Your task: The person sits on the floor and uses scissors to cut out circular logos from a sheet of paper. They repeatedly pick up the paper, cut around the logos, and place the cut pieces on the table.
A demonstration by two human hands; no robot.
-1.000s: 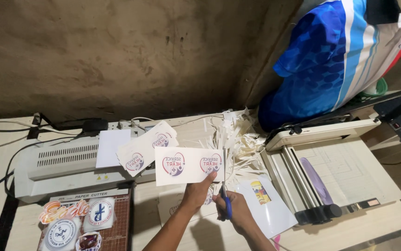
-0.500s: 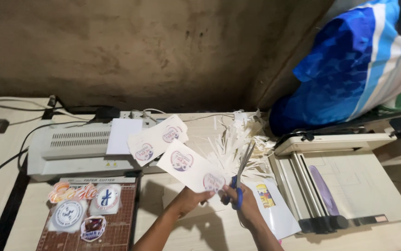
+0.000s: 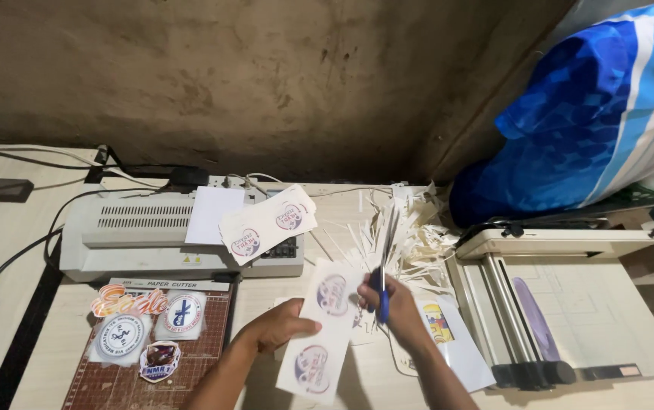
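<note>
A: White laminated strip (image 3: 322, 334) with two round emblems lay at lower centre of the frame. What secured it?

B: The left hand (image 3: 281, 328) pinched its left edge.

A: And the right hand (image 3: 393, 304)?

B: It was closed around blue-handled scissors (image 3: 382, 262), blades pointing up-frame, just right of the strip's top, in front of the paper offcuts (image 3: 410, 231).
</note>
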